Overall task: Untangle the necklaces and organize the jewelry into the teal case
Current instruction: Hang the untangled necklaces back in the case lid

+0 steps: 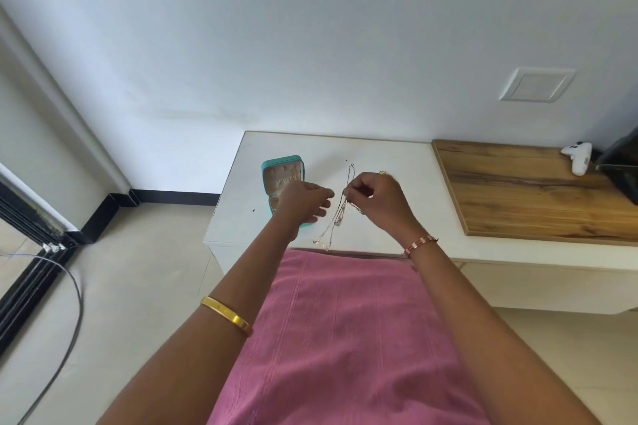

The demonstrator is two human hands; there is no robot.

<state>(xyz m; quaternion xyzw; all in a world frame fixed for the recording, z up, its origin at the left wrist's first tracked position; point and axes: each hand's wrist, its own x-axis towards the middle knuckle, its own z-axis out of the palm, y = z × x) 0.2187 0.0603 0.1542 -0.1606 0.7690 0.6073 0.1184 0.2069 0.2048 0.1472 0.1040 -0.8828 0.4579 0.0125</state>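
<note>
- Head view: thin tangled necklaces (340, 214) hang from the right hand (378, 202), whose fingers pinch them above the white table (397, 162).
- Left hand (303, 200) hovers beside them, fingers loosely apart, holding nothing.
- Teal case (283, 179) lies open at left, beige slots inside.
- Chains run lengthwise toward the person.

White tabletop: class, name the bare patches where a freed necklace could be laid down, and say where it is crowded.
Bare: the white tabletop between the necklaces and the wooden board, and the far strip behind the teal case along the wall. Crowded: the middle front, where the left hand, right hand, chains and open case sit close together.
</note>
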